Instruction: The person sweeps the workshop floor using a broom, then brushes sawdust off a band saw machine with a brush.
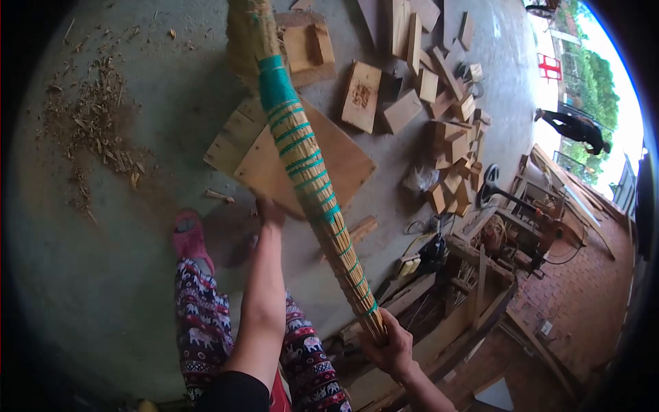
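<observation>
Right hand (pixel 388 347): closed round 1 broom's (pixel 305 165) near end, broom slanting over mid-floor (pixel 137 302) to its far edge | left hand (pixel 270 211): at 1 board's (pixel 322 154) near edge, finger closure unclear | 1 shavings patch (pixel 96 123), floor's far-left corner | 1 person (pixel 576 129), far right

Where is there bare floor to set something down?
Roomiest is the floor left of the pink shoe, below the wood shavings. Another mostly bare patch lies between the shavings and the square wooden board. Right of the broom it's crowded with wood blocks, then timber pieces near your right hand.
</observation>
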Demonstrator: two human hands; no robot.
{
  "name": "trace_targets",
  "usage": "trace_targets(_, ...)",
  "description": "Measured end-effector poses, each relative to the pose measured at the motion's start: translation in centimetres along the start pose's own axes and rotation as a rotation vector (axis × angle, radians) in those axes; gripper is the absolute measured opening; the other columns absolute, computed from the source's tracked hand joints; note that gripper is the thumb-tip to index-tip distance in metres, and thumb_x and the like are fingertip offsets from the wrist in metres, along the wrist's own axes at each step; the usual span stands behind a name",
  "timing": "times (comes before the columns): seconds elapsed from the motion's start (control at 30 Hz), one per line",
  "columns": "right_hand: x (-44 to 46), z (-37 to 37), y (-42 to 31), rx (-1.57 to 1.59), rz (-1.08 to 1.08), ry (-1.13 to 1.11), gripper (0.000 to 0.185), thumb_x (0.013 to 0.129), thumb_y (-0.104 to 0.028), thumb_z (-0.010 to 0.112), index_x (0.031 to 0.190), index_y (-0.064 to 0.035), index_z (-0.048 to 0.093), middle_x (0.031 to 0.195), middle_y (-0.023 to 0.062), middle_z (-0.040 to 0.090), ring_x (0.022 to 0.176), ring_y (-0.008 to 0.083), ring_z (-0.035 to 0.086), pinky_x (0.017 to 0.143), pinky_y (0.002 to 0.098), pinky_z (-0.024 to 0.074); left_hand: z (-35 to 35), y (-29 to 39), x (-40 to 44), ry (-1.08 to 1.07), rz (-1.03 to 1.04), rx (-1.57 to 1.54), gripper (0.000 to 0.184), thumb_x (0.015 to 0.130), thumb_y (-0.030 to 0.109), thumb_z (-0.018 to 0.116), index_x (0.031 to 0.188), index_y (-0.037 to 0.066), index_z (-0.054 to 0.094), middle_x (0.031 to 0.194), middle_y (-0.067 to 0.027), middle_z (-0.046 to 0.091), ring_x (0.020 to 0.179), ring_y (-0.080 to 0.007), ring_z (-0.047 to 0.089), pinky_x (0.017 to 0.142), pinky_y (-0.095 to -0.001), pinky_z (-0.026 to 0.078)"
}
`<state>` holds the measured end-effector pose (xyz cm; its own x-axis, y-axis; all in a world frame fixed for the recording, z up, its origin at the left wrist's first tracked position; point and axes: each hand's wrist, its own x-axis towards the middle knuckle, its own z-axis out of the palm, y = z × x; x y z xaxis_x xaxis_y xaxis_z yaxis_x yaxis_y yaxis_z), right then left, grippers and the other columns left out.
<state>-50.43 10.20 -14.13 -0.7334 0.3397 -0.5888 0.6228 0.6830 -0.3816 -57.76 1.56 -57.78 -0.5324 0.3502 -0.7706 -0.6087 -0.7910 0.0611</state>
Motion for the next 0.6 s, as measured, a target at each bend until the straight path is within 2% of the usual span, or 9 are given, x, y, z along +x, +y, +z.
trace_targets(0.07,-0.8,0.6,0.4,0.085,0.098,-0.038,0.053,0.064,-0.013,0.07,0.111,-0.0025,0.046,0.079,0.0102,0.059,0.067,0.0191,0.06,0.061,0.028,0.0474,-4.3,-1.2,2.7,-0.077,-0.229,0.0,0.058,0.084,0.057,0.026,0.102,0.007,0.051,0.093,-0.0086,0.058,0.091,-0.0219,0.053,0.077,-0.038,0.046)
trace_targets(0.1,-1.2,0.6,0.3,0.094,0.112,-0.049,0.054,0.064,-0.013,0.069,0.111,-0.0025,0.045,0.078,0.0098,0.059,0.068,0.0172,0.06,0.062,0.0279,0.0472,-3.8,-1.0,2.3,0.12,-0.15,0.007,0.066,0.081,0.06,0.036,0.123,0.009,0.037,0.117,-0.0071,0.047,0.098,-0.0192,0.047,0.085,-0.032,0.039)
trace_targets(0.13,-1.6,0.5,0.3,0.111,0.102,-0.054,0.054,0.064,-0.013,0.069,0.111,-0.0025,0.045,0.078,0.0098,0.059,0.068,0.0172,0.06,0.062,0.0279,0.0472,-3.5,0.0,1.7,0.123,-0.134,0.02,0.066,0.081,0.06,0.036,0.123,0.009,0.037,0.117,-0.0071,0.047,0.098,-0.0192,0.047,0.085,-0.032,0.039)
trace_targets(0.23,-3.3,-0.5,-0.9,0.196,0.16,-0.021,0.053,0.065,-0.014,0.069,0.111,-0.002,0.044,0.077,0.0098,0.059,0.067,0.0167,0.059,0.062,0.0277,0.0469,-0.4,4.9,-1.9,0.397,-0.185,0.61,0.048,0.084,0.05,0.039,0.112,0.011,0.043,0.106,-0.0113,0.053,0.093,-0.0241,0.053,0.077,-0.0406,0.045)
trace_targets(0.4,-9.0,-3.3,-1.6,0.222,0.207,-0.102,0.052,0.066,-0.016,0.067,0.111,-0.0013,0.044,0.075,0.0107,0.057,0.064,0.0166,0.057,0.06,0.0279,0.046,1.6,15.2,-13.4,0.353,-0.208,0.911,0.048,0.082,0.05,0.045,0.106,0.008,0.046,0.104,-0.0111,0.051,0.089,-0.0193,0.051,0.078,-0.0376,0.041)
trace_targets(0.43,-10.4,-4.1,-2.0,0.221,0.23,-0.159,0.052,0.068,-0.016,0.066,0.113,-0.0039,0.042,0.078,0.0122,0.058,0.068,0.02,0.059,0.062,0.0289,0.0462,-1.6,17.5,-15.1,0.318,-0.225,0.918,0.049,0.081,0.049,0.048,0.107,0.008,0.046,0.101,-0.0102,0.053,0.085,-0.0183,0.052,0.074,-0.0353,0.043)
trace_targets(0.5,-13.9,-5.4,-1.4,0.199,0.231,-0.239,0.053,0.071,-0.018,0.063,0.117,-0.0064,0.039,0.083,0.0169,0.058,0.076,0.03,0.059,0.066,0.034,0.0463,-12.7,21.1,-18.0,0.18,0.071,1.149,0.045,0.08,0.045,0.053,0.104,0.008,0.047,0.089,-0.007,0.054,0.071,-0.0147,0.053,0.059,-0.0282,0.043)
trace_targets(0.57,-17.7,-6.6,-0.6,0.17,0.259,-0.293,0.053,0.072,-0.019,0.062,0.117,-0.0061,0.039,0.085,0.0182,0.057,0.078,0.0329,0.058,0.067,0.036,0.0459,-11.9,24.3,-24.5,0.396,0.226,1.208,0.035,0.08,0.038,0.055,0.098,0.01,0.048,0.073,-0.0029,0.052,0.054,-0.0102,0.049,0.044,-0.0207,0.038)
trace_targets(0.6,-19.8,-7.2,-0.1,0.139,0.309,-0.348,0.053,0.073,-0.02,0.062,0.117,-0.0059,0.038,0.087,0.0195,0.057,0.081,0.0358,0.057,0.068,0.0379,0.0456,-8.1,26.1,-29.4,0.697,0.051,1.024,0.03,0.081,0.035,0.055,0.097,0.011,0.048,0.065,-0.001,0.049,0.047,-0.0082,0.046,0.038,-0.0181,0.035)
